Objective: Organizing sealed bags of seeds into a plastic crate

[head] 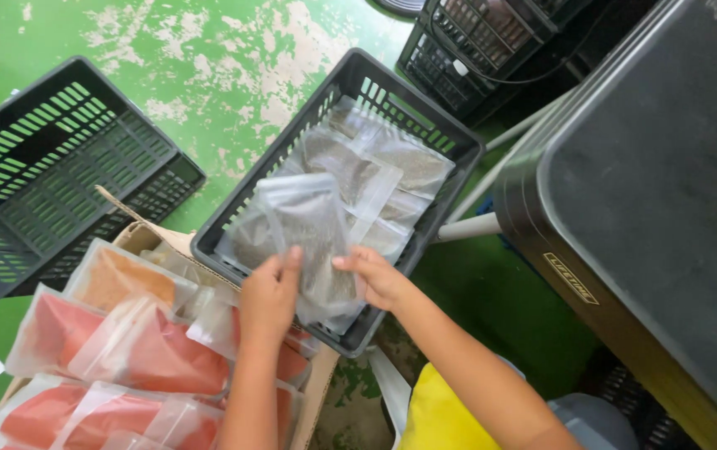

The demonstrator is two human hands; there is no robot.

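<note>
Head view: both hands hold one clear pouch (313,237) of grey-brown powder by its lower edge, left hand (268,296) and right hand (379,277) each with fingers closed in a pinch on it, over the near end of a dark crate (350,79) already layered with like pouches. Beside it, a carton (154,237) of red and orange pouches (125,342) and an empty crate (42,175). Likely step: placing; next calls for laying it flat on the stack, then letting go.
</note>
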